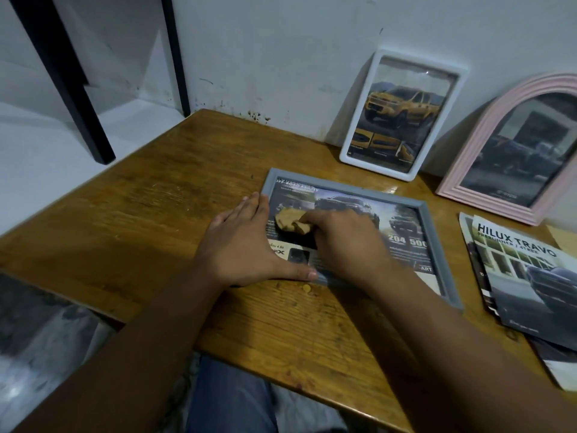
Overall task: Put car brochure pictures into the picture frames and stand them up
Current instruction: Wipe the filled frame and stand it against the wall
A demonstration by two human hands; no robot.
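Frames, three: two standing [402, 114], one flat [437, 245], left hand [243, 242] flat, right hand [340, 242] gripping cloth [288, 221]

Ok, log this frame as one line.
left hand: steadies flat grey rectangular frame | right hand: rubs tan cloth wad on it | white frame, pink arched frame: standing
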